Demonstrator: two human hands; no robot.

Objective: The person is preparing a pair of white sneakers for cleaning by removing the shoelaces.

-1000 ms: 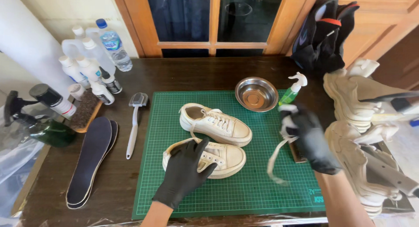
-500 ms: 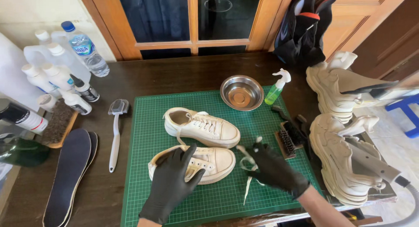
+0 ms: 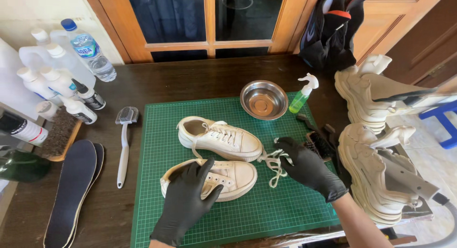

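Your left hand (image 3: 188, 200) presses the near white sneaker (image 3: 223, 179) flat; your right hand (image 3: 307, 167) pinches its limp shoelace (image 3: 273, 162) — light, floppy, best gripped near its end.

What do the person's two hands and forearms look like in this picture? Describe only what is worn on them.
Both the left hand and the right hand wear snug, matte black disposable gloves ending at the wrist. Beyond the right glove's cuff the forearm is bare; no sleeve, watch or jewellery shows.
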